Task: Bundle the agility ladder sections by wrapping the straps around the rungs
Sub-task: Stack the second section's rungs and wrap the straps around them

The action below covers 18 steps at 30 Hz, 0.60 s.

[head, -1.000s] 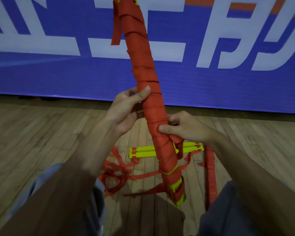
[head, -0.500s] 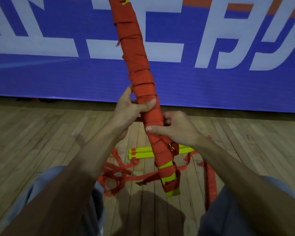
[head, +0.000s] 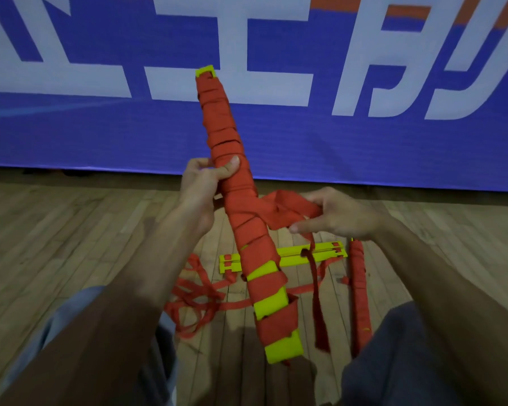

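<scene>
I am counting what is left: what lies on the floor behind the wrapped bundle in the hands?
Yellow rungs lie flat on the wooden floor, loose red straps beside them, another wrapped bundle at their right. The held bundle covers part of the rungs.

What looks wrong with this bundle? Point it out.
The wrapping on the bundle is uneven: tight up top, but near the lower end the turns gap and the yellow rungs show through. On the floor, the loose strap lies tangled.
</scene>
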Each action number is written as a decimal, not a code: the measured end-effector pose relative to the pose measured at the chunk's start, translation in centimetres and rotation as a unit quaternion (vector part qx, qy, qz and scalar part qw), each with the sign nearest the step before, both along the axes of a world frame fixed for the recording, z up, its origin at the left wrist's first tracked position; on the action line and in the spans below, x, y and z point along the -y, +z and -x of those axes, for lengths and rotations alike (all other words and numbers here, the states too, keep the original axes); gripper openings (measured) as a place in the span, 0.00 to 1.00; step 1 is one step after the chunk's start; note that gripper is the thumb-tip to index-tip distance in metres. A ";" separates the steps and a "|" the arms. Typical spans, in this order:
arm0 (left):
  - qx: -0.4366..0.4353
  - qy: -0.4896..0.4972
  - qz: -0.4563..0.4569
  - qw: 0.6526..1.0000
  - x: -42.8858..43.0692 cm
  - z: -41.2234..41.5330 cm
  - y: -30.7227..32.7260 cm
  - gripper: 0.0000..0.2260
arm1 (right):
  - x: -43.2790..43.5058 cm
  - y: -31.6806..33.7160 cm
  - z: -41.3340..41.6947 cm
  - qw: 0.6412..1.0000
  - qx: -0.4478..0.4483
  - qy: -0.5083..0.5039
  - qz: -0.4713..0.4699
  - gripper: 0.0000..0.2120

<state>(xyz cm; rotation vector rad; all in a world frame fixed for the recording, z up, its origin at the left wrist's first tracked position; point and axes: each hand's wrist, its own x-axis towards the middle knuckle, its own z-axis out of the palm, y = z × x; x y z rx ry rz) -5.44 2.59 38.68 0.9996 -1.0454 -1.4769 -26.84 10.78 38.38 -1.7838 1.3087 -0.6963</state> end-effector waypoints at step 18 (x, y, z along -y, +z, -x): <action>0.155 0.138 0.103 0.973 1.0 -0.9 -0.8 0.21 | 0.4 -0.1 1.7 0.984 0.138 -0.107 0.022 0.11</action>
